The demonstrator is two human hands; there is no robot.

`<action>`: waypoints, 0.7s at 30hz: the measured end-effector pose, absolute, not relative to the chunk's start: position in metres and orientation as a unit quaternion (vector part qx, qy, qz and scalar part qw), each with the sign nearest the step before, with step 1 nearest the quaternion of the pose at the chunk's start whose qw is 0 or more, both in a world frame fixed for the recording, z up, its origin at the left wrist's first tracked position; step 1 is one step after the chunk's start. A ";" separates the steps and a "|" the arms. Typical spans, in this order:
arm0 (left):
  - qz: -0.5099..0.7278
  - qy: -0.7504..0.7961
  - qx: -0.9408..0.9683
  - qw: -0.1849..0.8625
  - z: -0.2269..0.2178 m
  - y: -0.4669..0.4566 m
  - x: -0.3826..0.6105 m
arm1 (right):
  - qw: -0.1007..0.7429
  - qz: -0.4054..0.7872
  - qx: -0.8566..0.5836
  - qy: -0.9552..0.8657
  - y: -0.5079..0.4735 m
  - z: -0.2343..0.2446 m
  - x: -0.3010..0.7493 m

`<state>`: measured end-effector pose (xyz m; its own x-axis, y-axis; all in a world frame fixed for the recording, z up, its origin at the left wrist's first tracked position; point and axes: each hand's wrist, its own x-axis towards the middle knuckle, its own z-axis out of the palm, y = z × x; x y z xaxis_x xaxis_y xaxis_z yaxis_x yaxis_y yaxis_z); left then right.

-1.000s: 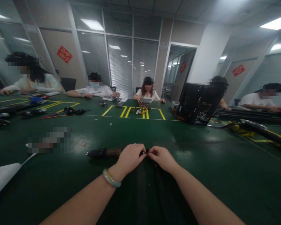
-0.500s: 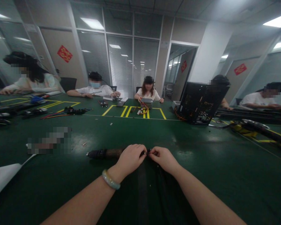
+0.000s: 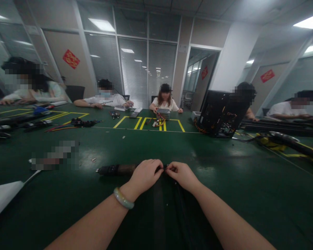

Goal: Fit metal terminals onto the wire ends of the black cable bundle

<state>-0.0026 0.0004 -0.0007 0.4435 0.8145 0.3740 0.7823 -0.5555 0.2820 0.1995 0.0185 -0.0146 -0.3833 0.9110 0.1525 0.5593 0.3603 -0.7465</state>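
Note:
My left hand (image 3: 145, 175) has its fingers closed round the right end of a dark rod-shaped tool (image 3: 114, 169) that lies flat on the green table (image 3: 224, 173). A pale green bangle (image 3: 123, 198) circles that wrist. My right hand (image 3: 181, 175) pinches a tiny part at the tool's tip, fingertip to fingertip with the left hand. The part itself is too small to name. Dark straps or cables (image 3: 169, 211) run from under my hands toward me.
A white sheet (image 3: 2, 196) lies at the left edge. A black open computer case (image 3: 219, 114) stands at the back right, with cables (image 3: 289, 142) beyond it. Several people sit around the far side of the table, with wire bundles (image 3: 75, 123) and yellow tape marks (image 3: 148, 123).

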 end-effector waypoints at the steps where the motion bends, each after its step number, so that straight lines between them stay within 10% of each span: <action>1: 0.243 0.468 0.849 0.036 -0.001 0.001 -0.003 | 0.287 0.308 -0.476 -0.772 0.019 -0.015 0.199; 21: 0.259 0.446 0.854 0.074 -0.001 0.004 -0.002 | 0.279 0.224 -0.533 -0.767 0.018 -0.011 0.189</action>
